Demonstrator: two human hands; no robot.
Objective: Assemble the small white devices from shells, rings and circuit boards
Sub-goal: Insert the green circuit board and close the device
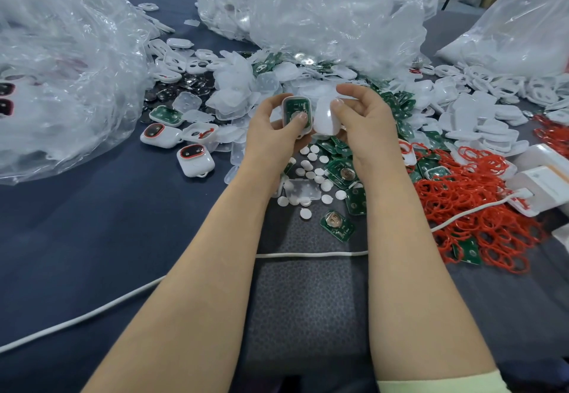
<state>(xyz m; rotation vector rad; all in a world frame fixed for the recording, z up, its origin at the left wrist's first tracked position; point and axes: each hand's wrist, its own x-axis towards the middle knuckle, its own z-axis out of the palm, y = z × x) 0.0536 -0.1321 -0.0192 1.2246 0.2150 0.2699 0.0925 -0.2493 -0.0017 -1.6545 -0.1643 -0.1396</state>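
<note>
Clear plastic bag point(61, 69) slumped across the far left of the blue-covered table point(92, 223), white parts dimly visible inside. Just right of it, closed white devices point(195, 158) with red-rimmed dark windows, lying beside an open shell with a green board point(164, 115) and another shell with a red ring draped in it point(200, 132). Behind these, a patch of dark glossy pieces point(172, 88) and a heap of translucent covers point(234, 91).

At centre, raised above the clutter, left hand point(274, 134) wrapped round a white shell half point(309, 115) with a circuit board point(295, 109) seated in it, green face toward the camera, thumb point(300, 118) pressing on the board. Right beside it, touching or just short of touching, cannot tell which, a plain white shell point(324, 118) pinched between thumb and fingers of the right hand point(366, 121).

Below the hands, small white discs point(311, 165) scattered among loose circuit boards point(338, 168), a single board point(337, 226) lying apart toward the near edge. White cable point(308, 254) running across beneath both forearms. Behind the hands, a second crumpled bag point(308, 14).

Further right, stacked white shells point(492, 118), then a tangled heap of red rings point(480, 208) with a few boards under it, white boxes point(542, 177) at the edge and a third bag point(523, 29) beyond.
</note>
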